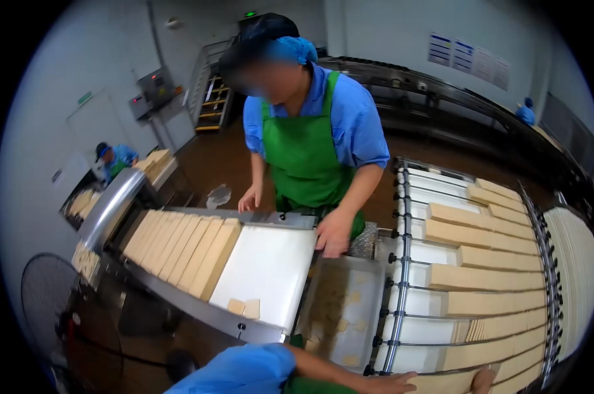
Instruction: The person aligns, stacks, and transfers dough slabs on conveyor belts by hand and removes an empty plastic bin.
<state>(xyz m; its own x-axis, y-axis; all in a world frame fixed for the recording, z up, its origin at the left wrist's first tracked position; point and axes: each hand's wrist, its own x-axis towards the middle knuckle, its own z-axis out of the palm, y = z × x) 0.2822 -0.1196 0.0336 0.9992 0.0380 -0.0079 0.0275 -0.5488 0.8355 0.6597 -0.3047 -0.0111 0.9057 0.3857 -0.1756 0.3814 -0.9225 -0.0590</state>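
Note:
At the bottom edge, my left hand presses on the left end of a row of thin beige biscuit-like slices. The right end of that row is against my right hand, so the row is held between both palms. The frame edge cuts off part of each hand. More rows of the same slices lie packed in the lanes of a white rack with metal rods. On the left, several rows stand side by side on a white conveyor belt, with two loose pieces near its front edge.
Facing me, a co-worker in a green apron has one hand at the belt's end. Between belt and rack sits a plastic tray with broken pieces. A fan stands at lower left. Another person works farther back.

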